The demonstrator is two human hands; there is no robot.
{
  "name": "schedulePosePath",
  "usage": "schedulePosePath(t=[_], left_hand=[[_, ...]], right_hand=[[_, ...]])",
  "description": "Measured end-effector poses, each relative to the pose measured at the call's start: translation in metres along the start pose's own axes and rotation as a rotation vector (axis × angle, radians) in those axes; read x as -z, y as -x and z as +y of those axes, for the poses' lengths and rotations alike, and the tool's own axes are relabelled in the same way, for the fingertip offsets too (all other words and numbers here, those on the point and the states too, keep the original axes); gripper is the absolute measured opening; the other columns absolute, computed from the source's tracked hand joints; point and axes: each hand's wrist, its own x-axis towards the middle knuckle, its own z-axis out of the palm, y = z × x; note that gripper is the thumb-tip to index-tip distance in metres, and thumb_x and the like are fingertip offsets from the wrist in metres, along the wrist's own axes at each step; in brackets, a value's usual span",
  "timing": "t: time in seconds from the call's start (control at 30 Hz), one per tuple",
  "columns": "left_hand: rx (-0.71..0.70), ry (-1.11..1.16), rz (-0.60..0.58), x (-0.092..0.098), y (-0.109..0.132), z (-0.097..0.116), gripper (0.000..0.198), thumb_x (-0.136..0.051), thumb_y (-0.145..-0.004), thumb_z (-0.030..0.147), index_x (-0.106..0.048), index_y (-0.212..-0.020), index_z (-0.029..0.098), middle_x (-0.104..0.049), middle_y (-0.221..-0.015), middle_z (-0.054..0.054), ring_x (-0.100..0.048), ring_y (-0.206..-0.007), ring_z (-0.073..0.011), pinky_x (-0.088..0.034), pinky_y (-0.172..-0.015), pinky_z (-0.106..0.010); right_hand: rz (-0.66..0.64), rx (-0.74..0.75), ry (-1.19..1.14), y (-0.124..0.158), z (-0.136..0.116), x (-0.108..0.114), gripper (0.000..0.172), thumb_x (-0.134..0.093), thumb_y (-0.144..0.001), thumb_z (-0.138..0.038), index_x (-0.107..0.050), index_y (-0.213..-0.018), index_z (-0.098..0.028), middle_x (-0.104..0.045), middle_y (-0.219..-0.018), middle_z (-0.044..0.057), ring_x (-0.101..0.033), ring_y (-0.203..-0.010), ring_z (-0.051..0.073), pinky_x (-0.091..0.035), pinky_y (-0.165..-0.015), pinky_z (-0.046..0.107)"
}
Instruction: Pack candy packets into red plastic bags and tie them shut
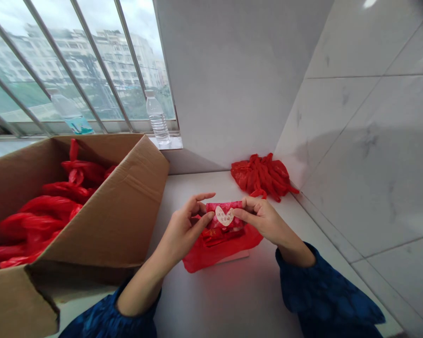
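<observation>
Between my two hands is a small red-and-pink packet [212,221] with a cream heart bearing handwriting-like characters on its face. My left hand [188,224] pinches its left edge with the thumb in front, the index finger stretched out above. My right hand [262,217] grips the right end, thumb pressed on the front near the heart. Right below the packet lies a spread red plastic bag [200,257] with shiny red items [216,238] on it, partly hidden. A flat pale piece [234,256] shows under the bag.
At left stands a cardboard box [127,206] holding several tied red bags [52,206]. A heap of red plastic bags [261,174] lies against the wall at the back of the white table [211,300]. On the sill are a clear bottle [158,119] and a larger bottle [72,115].
</observation>
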Motion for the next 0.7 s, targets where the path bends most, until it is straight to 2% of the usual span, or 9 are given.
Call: schedulePosePath(t=[0.07,0.13,0.23,0.3,0.37,0.47,0.57,0.7], left_hand=[[-0.006,-0.07,0.001,0.002,0.002,0.004,0.041,-0.052,-0.099,0.035,-0.048,-0.139,0.024,-0.061,-0.083,0.002,-0.061,-0.076,-0.013,-0.05,-0.072,-0.024],[-0.008,-0.171,0.011,0.006,0.004,0.01,0.043,-0.05,-0.101,0.036,-0.045,-0.142,0.026,-0.066,-0.088,0.001,-0.064,-0.08,-0.0139,-0.051,-0.076,-0.026],[-0.018,-0.304,0.019,0.011,0.007,0.015,0.039,-0.05,-0.101,0.038,-0.049,-0.139,0.028,-0.07,-0.094,0.001,-0.067,-0.083,-0.0141,-0.049,-0.077,-0.025],[-0.035,-0.353,0.012,0.011,0.009,0.018,0.036,-0.052,-0.1,0.037,-0.052,-0.135,0.028,-0.072,-0.094,0.002,-0.067,-0.082,-0.0136,-0.049,-0.076,-0.024],[-0.048,-0.372,-0.015,0.01,0.009,0.019,0.035,-0.052,-0.1,0.036,-0.053,-0.134,0.028,-0.073,-0.094,0.004,-0.068,-0.083,-0.0131,-0.049,-0.077,-0.023],[-0.042,-0.412,-0.078,0.009,0.008,0.02,0.031,-0.049,-0.101,0.036,-0.054,-0.13,0.027,-0.075,-0.095,0.004,-0.07,-0.086,-0.0139,-0.049,-0.078,-0.024],[-0.026,-0.524,-0.179,0.009,0.008,0.018,0.03,-0.046,-0.102,0.036,-0.055,-0.129,0.027,-0.076,-0.103,0.002,-0.071,-0.093,-0.0179,-0.049,-0.079,-0.027],[-0.009,-0.724,-0.335,0.007,0.01,0.008,0.031,-0.043,-0.103,0.035,-0.058,-0.128,0.024,-0.074,-0.114,-0.004,-0.07,-0.102,-0.0251,-0.051,-0.081,-0.034]], right_hand=[[0.047,0.069,0.183,0.005,-0.006,0.005,0.036,-0.064,-0.092,-0.047,-0.05,-0.072,-0.021,-0.063,-0.07,-0.003,-0.062,-0.066,0.014,-0.048,-0.061,0.025],[0.095,0.108,0.48,0.013,-0.012,0.009,0.033,-0.061,-0.095,-0.042,-0.052,-0.073,-0.02,-0.061,-0.067,-0.003,-0.057,-0.062,0.014,-0.041,-0.058,0.025],[0.06,0.029,0.977,0.022,-0.014,0.011,0.026,-0.06,-0.096,-0.031,-0.057,-0.072,-0.02,-0.061,-0.064,-0.002,-0.055,-0.059,0.015,-0.03,-0.056,0.028],[-0.015,-0.052,1.149,0.02,-0.007,0.006,0.023,-0.059,-0.095,-0.026,-0.06,-0.073,-0.019,-0.067,-0.069,0.002,-0.06,-0.064,0.018,-0.029,-0.057,0.029],[-0.086,-0.055,1.153,0.011,0.005,-0.001,0.021,-0.056,-0.097,-0.023,-0.063,-0.077,-0.018,-0.072,-0.079,0.005,-0.066,-0.075,0.02,-0.035,-0.061,0.028],[-0.145,0.019,1.023,-0.009,0.03,-0.01,0.023,-0.047,-0.1,-0.018,-0.068,-0.092,-0.018,-0.074,-0.094,0.006,-0.069,-0.086,0.019,-0.045,-0.073,0.027],[-0.071,0.015,1.042,-0.019,0.054,-0.008,0.028,-0.042,-0.097,-0.007,-0.069,-0.101,-0.015,-0.074,-0.101,0.01,-0.069,-0.092,0.021,-0.05,-0.082,0.03],[-0.039,0.012,1.067,-0.013,0.074,0.003,0.031,-0.048,-0.088,-0.002,-0.071,-0.102,-0.017,-0.074,-0.102,0.01,-0.069,-0.099,0.026,-0.052,-0.088,0.034]])
